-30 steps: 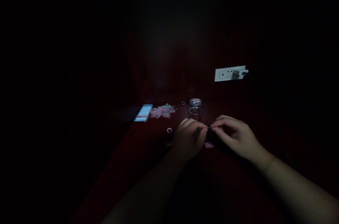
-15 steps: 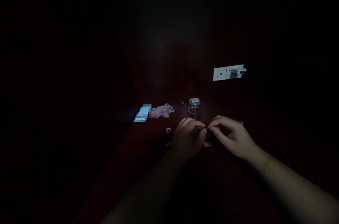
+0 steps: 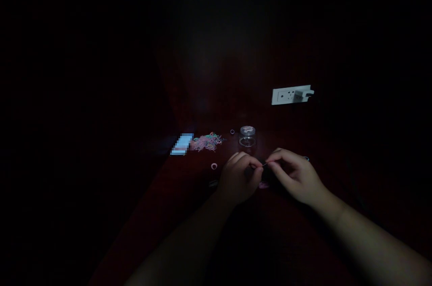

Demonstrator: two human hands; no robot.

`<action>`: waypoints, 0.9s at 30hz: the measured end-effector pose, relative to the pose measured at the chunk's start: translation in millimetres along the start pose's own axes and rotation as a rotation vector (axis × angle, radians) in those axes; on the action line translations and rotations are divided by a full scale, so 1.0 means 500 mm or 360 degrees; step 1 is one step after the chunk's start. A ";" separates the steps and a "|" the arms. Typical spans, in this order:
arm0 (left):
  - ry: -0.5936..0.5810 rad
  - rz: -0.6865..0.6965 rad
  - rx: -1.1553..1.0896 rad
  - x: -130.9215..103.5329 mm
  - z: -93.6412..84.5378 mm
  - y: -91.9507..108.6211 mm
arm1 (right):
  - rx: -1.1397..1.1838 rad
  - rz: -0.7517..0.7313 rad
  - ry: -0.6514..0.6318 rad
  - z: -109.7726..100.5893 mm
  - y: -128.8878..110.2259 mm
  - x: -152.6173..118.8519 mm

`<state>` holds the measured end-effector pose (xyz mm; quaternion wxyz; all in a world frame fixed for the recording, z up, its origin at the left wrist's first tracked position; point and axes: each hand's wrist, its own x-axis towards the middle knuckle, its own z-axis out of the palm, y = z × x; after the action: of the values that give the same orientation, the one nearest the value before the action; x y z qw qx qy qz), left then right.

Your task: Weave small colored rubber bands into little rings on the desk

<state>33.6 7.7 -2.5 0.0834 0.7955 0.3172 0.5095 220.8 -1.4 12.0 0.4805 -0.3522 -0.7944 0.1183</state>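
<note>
My left hand [image 3: 239,178] and my right hand [image 3: 299,175] face each other above the dark red table. Thumb and fingers of each are pinched on a thin band [image 3: 264,164] that spans the small gap between them. Its ends are hidden by my fingertips. Just beyond my hands stands a clear lidded jar [image 3: 247,138]. A heap of pink, green and purple bands [image 3: 207,142] lies to the left of the jar. Below my fingertips a small pink bundle [image 3: 263,185] rests on the table.
A lit, pixelated phone-like screen [image 3: 182,144] lies left of the heap. Single rings lie behind the heap [image 3: 232,132], left of my left hand [image 3: 213,166] and behind my right hand [image 3: 306,158]. A white wall socket [image 3: 290,95] holds a plug.
The band between my fingertips now looks shorter and slants more. My hands have barely moved, with the right fingertips slightly farther from the left.
</note>
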 end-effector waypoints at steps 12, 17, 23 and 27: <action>-0.0011 0.0008 0.0012 0.002 0.001 0.001 | 0.0009 0.0064 -0.0018 -0.002 0.004 -0.001; 0.0006 0.0001 0.0003 0.004 0.005 0.001 | 0.0095 0.0094 -0.0122 -0.001 0.007 -0.005; -0.0013 0.0007 0.0032 0.006 0.007 0.002 | 0.0056 0.0083 -0.0182 -0.001 0.008 -0.003; -0.0012 0.0013 0.0002 0.004 0.006 0.003 | 0.0049 0.0074 -0.0157 -0.006 0.004 -0.001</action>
<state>37.5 8.3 -1.6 0.0820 0.7988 0.3139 0.5066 224.5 -0.5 12.3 0.4431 -0.3569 -0.8069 0.1587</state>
